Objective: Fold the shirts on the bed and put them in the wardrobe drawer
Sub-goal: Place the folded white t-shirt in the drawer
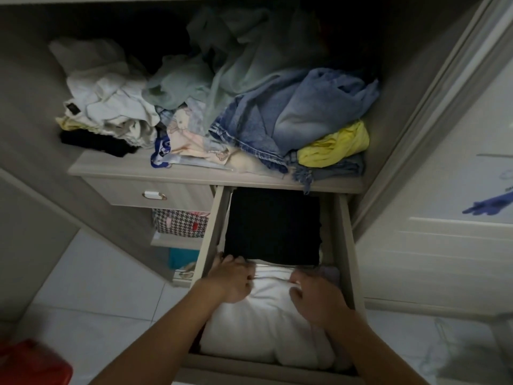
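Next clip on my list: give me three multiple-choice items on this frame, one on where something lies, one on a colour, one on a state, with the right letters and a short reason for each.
1. Where does the folded black garment lie?
A. on the floor
B. in the open drawer, at its back
C. on the shelf above the drawers

2. What colour is the folded item under both hands at the front of the drawer?
A. white
B. red
C. green

3. What state is the small drawer with the white handle in?
A. pulled fully out
B. removed
C. closed

Answers:
1 B: the black garment sits inside the pulled-out drawer, beyond the white folded item.
2 A: the left hand and the right hand rest on pale white fabric.
3 C: its front sits flush under the shelf edge, while only the drawer beside it is out.
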A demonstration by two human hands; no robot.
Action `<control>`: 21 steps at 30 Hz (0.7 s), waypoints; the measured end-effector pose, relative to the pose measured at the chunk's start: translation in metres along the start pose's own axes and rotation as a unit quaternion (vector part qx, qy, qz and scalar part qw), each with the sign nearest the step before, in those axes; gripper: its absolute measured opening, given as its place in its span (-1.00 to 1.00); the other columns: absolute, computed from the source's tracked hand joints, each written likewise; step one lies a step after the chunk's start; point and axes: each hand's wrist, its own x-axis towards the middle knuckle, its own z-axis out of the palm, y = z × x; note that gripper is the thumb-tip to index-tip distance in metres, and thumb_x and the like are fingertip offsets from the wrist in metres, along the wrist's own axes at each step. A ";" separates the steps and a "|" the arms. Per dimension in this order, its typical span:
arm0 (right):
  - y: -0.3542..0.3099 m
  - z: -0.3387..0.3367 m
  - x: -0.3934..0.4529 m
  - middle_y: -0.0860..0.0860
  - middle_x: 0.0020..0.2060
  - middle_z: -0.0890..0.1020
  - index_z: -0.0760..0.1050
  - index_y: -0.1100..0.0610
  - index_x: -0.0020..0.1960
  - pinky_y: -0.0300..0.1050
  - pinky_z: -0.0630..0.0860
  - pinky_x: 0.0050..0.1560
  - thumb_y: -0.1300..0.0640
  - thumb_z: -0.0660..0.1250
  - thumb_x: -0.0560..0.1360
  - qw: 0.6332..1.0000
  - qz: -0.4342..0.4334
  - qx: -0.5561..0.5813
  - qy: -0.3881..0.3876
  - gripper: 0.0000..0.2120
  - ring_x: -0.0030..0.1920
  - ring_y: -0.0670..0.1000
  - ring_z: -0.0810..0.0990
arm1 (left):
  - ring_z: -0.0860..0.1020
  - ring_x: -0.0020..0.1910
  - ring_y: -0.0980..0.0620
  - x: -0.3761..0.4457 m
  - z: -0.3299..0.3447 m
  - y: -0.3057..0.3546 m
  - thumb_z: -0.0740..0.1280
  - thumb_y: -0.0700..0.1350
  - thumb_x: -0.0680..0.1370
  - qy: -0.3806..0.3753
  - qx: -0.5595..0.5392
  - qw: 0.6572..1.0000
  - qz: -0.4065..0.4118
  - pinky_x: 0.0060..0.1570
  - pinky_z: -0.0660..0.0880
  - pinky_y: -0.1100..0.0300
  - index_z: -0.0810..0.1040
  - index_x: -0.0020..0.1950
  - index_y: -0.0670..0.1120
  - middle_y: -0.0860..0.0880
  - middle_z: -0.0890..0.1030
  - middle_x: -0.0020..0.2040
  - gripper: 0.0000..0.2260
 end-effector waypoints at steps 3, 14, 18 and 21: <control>0.008 -0.004 0.003 0.02 0.20 0.49 0.46 -0.01 0.25 -0.07 0.45 0.19 -0.07 0.17 0.57 0.993 0.036 -0.043 0.104 -0.69 0.20 0.06 0.47 | 0.33 0.36 -0.10 0.000 0.011 0.006 0.18 0.08 0.59 0.085 0.007 0.996 -0.003 0.48 0.05 -0.12 0.26 0.50 0.07 -0.04 0.38 0.36 -0.53; 0.010 -0.001 0.013 0.05 0.23 0.52 0.47 0.02 0.28 -0.06 0.31 0.35 0.00 0.20 0.57 0.988 0.083 0.028 0.129 -0.68 0.29 0.10 0.44 | -0.05 0.59 -0.10 0.014 0.050 0.002 -0.04 0.31 0.57 0.128 -0.015 0.988 -0.080 0.50 -0.13 -0.18 -0.03 0.61 0.09 -0.05 0.05 0.62 -0.36; -0.003 -0.010 0.023 0.00 0.05 0.50 0.50 0.01 0.10 -0.04 0.46 0.15 0.07 0.34 0.50 0.968 0.051 0.126 0.212 -0.82 0.06 0.05 0.51 | 0.18 0.52 -0.08 0.014 0.037 0.002 0.07 0.33 0.53 0.144 -0.055 0.983 -0.096 0.46 0.07 -0.14 0.18 0.55 0.07 -0.02 0.28 0.53 -0.36; -0.003 -0.013 0.037 0.09 0.29 0.36 0.38 0.08 0.36 0.05 0.47 0.28 0.07 0.41 0.49 0.938 0.132 0.245 0.205 -0.52 0.27 0.12 0.42 | 0.32 0.44 -0.08 0.016 0.022 0.012 0.18 0.32 0.55 0.155 -0.224 0.948 -0.164 0.46 0.20 -0.08 0.40 0.42 -0.01 -0.05 0.42 0.43 -0.43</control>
